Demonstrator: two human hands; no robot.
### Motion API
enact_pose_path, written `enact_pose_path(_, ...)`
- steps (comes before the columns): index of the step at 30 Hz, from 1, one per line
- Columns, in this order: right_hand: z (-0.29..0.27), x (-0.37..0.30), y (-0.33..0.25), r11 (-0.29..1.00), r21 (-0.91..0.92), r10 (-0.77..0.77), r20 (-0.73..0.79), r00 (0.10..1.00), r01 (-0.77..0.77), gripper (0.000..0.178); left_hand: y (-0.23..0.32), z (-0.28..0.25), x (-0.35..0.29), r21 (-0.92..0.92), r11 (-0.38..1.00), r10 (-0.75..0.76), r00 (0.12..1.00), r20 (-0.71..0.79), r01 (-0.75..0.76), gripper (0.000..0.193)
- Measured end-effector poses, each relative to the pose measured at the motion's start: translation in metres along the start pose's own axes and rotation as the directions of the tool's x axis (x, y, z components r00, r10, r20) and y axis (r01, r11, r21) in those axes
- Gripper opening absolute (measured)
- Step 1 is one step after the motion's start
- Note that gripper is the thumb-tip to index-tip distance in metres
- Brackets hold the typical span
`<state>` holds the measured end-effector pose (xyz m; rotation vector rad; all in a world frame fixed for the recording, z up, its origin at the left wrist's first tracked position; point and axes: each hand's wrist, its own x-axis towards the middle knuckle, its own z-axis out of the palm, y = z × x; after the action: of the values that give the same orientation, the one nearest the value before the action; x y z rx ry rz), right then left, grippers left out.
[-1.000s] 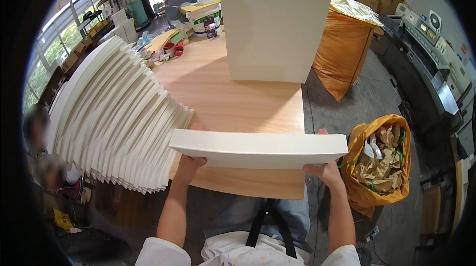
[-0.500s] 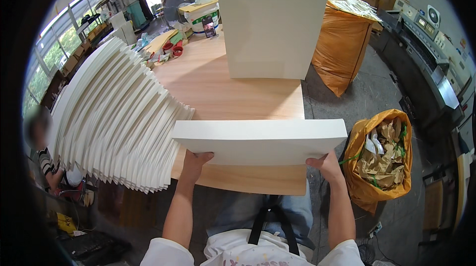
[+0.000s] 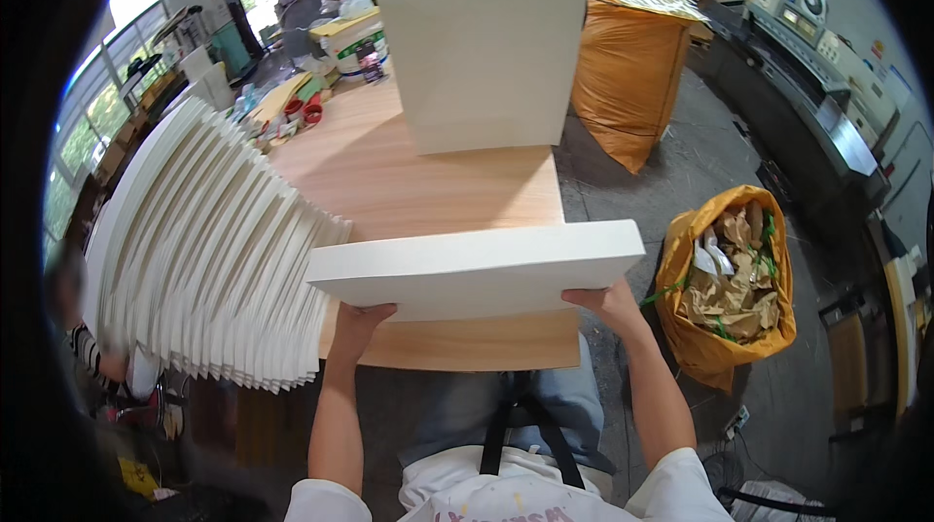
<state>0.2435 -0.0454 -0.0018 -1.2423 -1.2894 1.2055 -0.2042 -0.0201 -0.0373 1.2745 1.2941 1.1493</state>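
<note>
A long, smooth white rectangular slab (image 3: 467, 271), as thick as a shallow box, is held level above the near edge of the wooden-topped table (image 3: 409, 193). My left hand (image 3: 362, 324) grips its near side by the left end, thumb on the near face. Toward the right end my right hand (image 3: 603, 302) holds it the same way. The fingers of both hands are hidden beneath it. On the left of the table, a big fanned pile of white folded sheets (image 3: 219, 259) leans close to the slab's left end. A tall white block (image 3: 482, 55) stands upright at the far side.
An orange sack (image 3: 628, 74) topped with white scraps stands beyond the table. Nearer on the right is a yellow bag (image 3: 679, 332) of crumpled brown paper. Red rolls (image 3: 309, 113) and a white bucket (image 3: 355, 50) sit at the far left. Other people (image 3: 304, 1) sit in the background and at left.
My view has turned slightly, so the surroundings sit farther left. The slab has tilted a little in my hands, its right end now farther away than its left.
</note>
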Motion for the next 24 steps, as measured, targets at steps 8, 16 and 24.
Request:
enact_pose_path(8, 0.001, -0.001, -0.003, 0.999, 0.043, -0.028, -0.038, 0.999, 0.029, 0.046, 0.0, 0.002, 0.004, -0.021, 1.0, 0.019, 0.999, -0.051, -0.02, 0.052)
enact_pose_path(16, -0.009, 0.005, -0.001, 0.983, -0.176, -0.044, 0.08, 0.996, 0.057, 0.067, 0.032, 0.008, 0.002, 0.125, 0.992, -0.03, 0.999, -0.038, 0.034, 0.053)
enact_pose_path(24, -0.022, -0.003, 0.05, 0.935, -0.352, 0.041, 0.015, 0.999, -0.033, 0.058, -0.021, -0.007, 0.013, 0.16, 0.98, 0.105, 0.99, 0.09, -0.118, 0.044)
